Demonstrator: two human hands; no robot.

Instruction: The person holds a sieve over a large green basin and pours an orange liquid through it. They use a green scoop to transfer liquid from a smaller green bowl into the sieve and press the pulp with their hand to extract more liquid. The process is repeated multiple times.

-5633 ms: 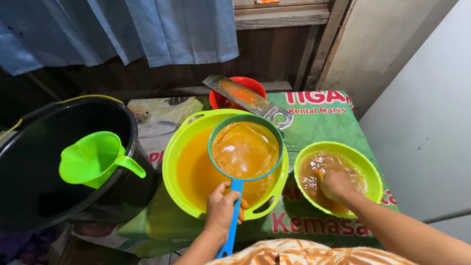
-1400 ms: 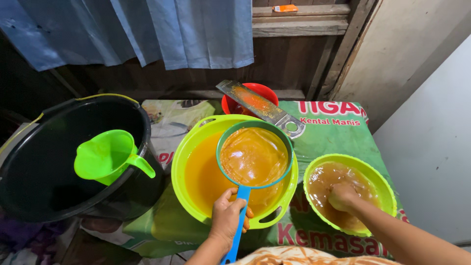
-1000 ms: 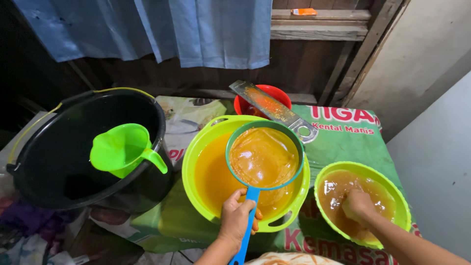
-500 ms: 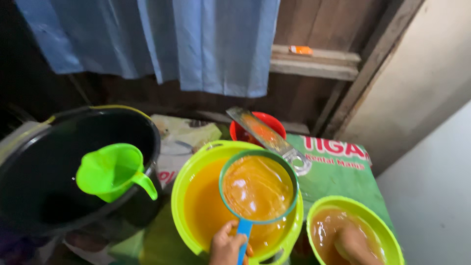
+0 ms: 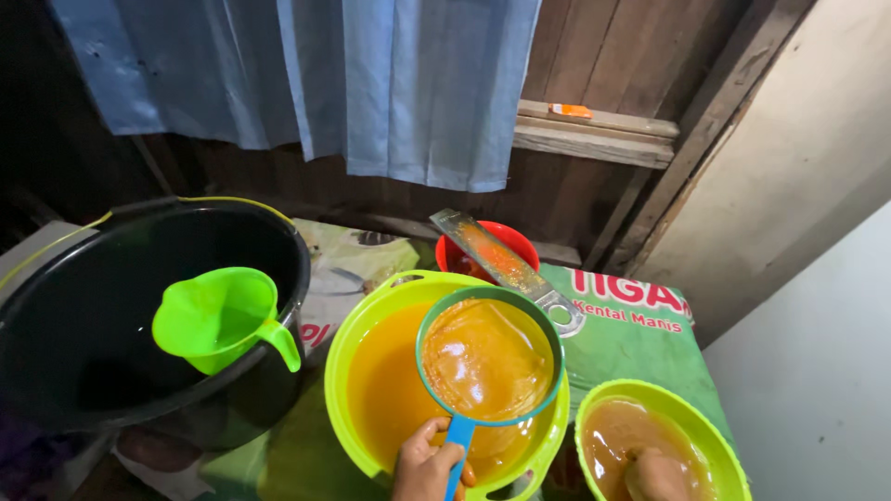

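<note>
Beside the black bucket (image 5: 139, 325), left hand (image 5: 425, 468) fingers clamp the strainer (image 5: 487, 357); right hand (image 5: 654, 475) fingers unclear.

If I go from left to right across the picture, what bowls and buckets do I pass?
Black bucket → green jug on its rim → big green bowl under the strainer → small green bowl of brownish liquid.

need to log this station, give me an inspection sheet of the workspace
surface: table under green printed sacking
job's things: blue-handled strainer of orange pulp over large green basin of orange liquid; small green bowl of brownish liquid
clutter: green jug in black bucket; metal grater on red bowl
grippers: left hand grips strainer handle; right hand dipped in small bowl
cables: nothing seen
surroundings: blue curtain, wooden wall
</note>
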